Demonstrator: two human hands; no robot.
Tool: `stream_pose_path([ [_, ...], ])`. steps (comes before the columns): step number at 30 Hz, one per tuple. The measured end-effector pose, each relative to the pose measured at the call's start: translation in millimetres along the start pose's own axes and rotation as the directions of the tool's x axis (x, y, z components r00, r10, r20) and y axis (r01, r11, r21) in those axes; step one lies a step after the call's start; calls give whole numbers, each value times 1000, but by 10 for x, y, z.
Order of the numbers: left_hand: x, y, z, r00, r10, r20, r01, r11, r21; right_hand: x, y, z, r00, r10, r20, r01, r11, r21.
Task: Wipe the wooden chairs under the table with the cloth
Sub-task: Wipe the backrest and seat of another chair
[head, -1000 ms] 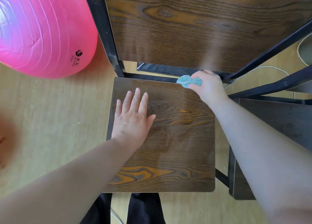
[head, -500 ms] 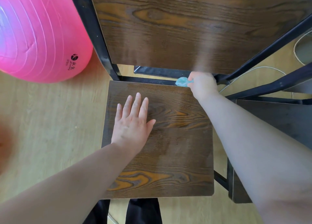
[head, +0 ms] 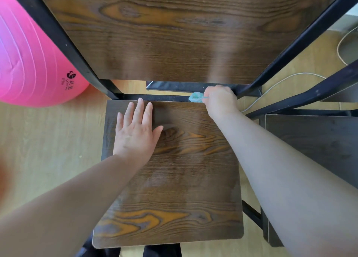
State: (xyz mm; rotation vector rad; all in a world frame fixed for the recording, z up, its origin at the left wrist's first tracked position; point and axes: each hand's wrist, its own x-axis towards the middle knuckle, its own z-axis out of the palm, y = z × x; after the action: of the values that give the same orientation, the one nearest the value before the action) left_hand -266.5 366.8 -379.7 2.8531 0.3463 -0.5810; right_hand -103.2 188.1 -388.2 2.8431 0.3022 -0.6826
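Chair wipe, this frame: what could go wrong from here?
1. The right hand grips the small teal cloth at the back edge of the dark wooden chair seat, beside the black metal frame bar; knuckles may scrape it.
2. The left hand lies flat on the seat; the patch under it could go unwiped.

Pink ball [head: 29, 59]: large, glossy, fine ribbed rings on skin, black round logo with small print on lower side. Rests on floor [head: 48, 150] at upper left, partly cut by view edge; pink tint on floor just beside it.
Floor: light wood-look boards.
White cable [head: 290, 75]: lies on floor at upper right, bends in long curve.
Second pale loop [head: 338, 45] at far right edge, around grey patch; cannot tell what it is.
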Motion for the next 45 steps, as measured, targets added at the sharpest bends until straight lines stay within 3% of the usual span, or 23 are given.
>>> stream_pose_path([
  [3, 64, 3, 12, 999, -27, -19, 27, 1000, -14, -20, 6, -31, 999, -44, 20, 44, 999, -22],
  [7, 98, -32, 51, 998, -63, -23, 62, 997, -35, -114, 43, 17, 989, -109, -95, 108, 994, -22],
  [9, 96, -44, 71, 997, -73, -17, 72, 996, -50, -93, 27, 32, 990, -87, -108, 93, 995, 47],
  [12, 72, -77, 92, 996, -86, -24, 84, 995, -58, 19, -6, 24, 999, -44, -14, 46, 974, 221],
  [16, 40, -195, 116, 993, -106, -50, 101, 990, -94, 27, -94, -15, 985, -171, -18, 167, 926, 338],
  [19, 3, -324, 143, 991, -128, -43, 124, 988, -87, -54, -353, -79, 968, -245, -59, 243, 850, 467],
  [25, -2, -574, 113, 984, -176, -38, 172, 982, -81, 7, -1456, -40, 923, -373, -95, 372, 799, 473],
  [28, -3, -663, 84, 983, -180, -35, 177, 982, -72, 14, -1791, -50, 945, -320, -72, 320, 846, 426],
  [31, -28, -708, 45, 986, -165, -31, 162, 984, -70, 5, -1741, -142, 959, -283, 32, 227, 827, 514],
  [35, -97, -793, 5, 985, -167, -31, 164, 983, -80, 17, -1676, -371, 904, -359, 231, 190, 823, 535],
  [45, -318, -1075, -85, 987, -154, -35, 151, 986, -71, -60, -1619, -353, 917, -354, 181, 193, 794, 576],
])
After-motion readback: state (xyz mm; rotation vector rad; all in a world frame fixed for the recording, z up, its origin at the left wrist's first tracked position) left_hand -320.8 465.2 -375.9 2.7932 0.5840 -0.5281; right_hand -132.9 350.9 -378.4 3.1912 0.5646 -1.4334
